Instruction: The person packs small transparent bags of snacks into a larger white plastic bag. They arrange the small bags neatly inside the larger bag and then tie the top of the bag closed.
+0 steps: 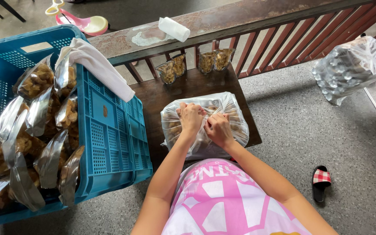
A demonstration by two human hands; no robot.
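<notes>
While both hands pinch the clear snack bag (205, 126) mid-frame | left hand (191, 117), right hand (218, 129) fingers pressed shut | hard tug could rip it, spilling snacks off counter (153, 98)

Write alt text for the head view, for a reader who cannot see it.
Seen from above, a person's left hand and right hand both grip the top of a clear bag of brown snacks on a dark wooden table. A blue crate of packed snack bags stands to the left, and four small packets line the railing.

Grey speckled floor (310, 130), a dark wooden table (162, 93) against a worn wooden railing (249, 21), daylight.
</notes>
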